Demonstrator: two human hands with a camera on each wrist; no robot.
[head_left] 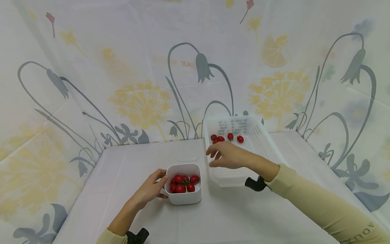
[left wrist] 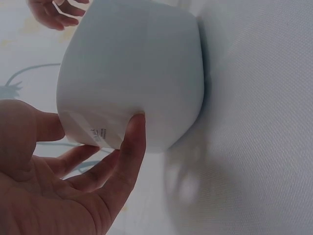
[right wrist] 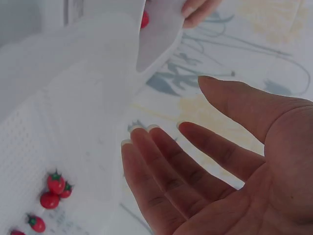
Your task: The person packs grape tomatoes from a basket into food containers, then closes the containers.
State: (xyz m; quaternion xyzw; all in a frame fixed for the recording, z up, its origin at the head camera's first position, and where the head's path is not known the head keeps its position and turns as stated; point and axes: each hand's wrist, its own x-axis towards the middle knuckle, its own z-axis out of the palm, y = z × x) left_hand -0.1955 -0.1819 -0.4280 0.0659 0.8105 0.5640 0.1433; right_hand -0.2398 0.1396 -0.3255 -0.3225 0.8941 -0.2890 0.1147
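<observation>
A white square container (head_left: 186, 199) with red cherry tomatoes (head_left: 180, 188) inside stands upright on the table. My left hand (head_left: 149, 188) holds its left side, the thumb at the rim and the other fingers against the outer wall. In the left wrist view those fingers bend around a corner of the container (left wrist: 132, 58). Over the left side of a white perforated basket (head_left: 226, 182) hovers my right hand (head_left: 230, 155). Its fingers are loosely bent and apart from the thumb, with nothing between them. Several cherry tomatoes (head_left: 240, 139) lie toward the basket's far end, partly hidden by that hand.
A pale cloth covers the table (head_left: 137, 162), and a flower-printed sheet (head_left: 137, 67) hangs behind and at both sides. Just behind the container lies a faint, clear, rounded shape (head_left: 187, 160), its kind unclear. The basket's raised walls stand right of the container.
</observation>
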